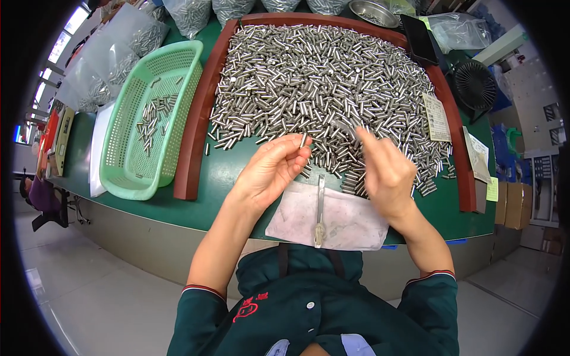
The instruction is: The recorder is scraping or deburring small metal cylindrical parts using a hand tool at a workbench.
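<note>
My left hand [270,169] pinches a small metal pin [303,140] upright between thumb and fingertips, just in front of a large heap of metal pins [320,83] on the green table. My right hand [386,172] is blurred, with a finger pointing up at the near edge of the heap; whether it holds a pin I cannot tell. Between the hands, a thin metal tool [320,207] lies on a grey-white cloth [350,222] at the table's front edge.
A red-brown wooden frame [193,133] borders the heap. A light green plastic basket [127,172] with some pins sits to the left. Clear bags of pins [113,59] line the back left. A black fan [475,86], paper slips [437,117] and a metal bowl [374,12] sit right and back.
</note>
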Demonstrator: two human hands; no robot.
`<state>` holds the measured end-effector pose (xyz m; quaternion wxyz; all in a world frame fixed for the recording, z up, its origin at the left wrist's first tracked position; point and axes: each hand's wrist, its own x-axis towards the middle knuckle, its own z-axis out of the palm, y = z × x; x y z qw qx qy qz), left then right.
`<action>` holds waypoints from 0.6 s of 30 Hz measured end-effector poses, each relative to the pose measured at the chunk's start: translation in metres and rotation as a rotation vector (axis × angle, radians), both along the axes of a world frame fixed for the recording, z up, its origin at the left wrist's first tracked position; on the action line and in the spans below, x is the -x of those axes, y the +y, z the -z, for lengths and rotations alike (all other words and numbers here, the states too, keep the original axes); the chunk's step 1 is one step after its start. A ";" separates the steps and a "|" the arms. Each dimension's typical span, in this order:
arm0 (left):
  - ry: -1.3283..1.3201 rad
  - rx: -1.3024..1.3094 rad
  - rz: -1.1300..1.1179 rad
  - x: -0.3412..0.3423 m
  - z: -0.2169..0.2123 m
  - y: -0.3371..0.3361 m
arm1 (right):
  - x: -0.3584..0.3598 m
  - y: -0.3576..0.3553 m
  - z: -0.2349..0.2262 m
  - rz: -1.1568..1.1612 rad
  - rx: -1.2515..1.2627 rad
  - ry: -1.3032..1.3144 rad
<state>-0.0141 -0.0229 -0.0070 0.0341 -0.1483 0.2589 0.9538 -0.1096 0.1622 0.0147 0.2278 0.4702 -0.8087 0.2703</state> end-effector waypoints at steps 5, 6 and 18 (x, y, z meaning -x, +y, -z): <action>-0.092 0.162 -0.114 0.002 -0.012 0.009 | 0.002 0.002 -0.004 0.012 0.090 -0.057; -0.094 0.162 -0.114 0.002 -0.009 0.008 | 0.002 0.001 -0.004 -0.004 0.073 -0.065; -0.071 0.188 -0.086 -0.003 -0.005 0.003 | -0.005 -0.002 -0.006 -0.136 -0.049 -0.174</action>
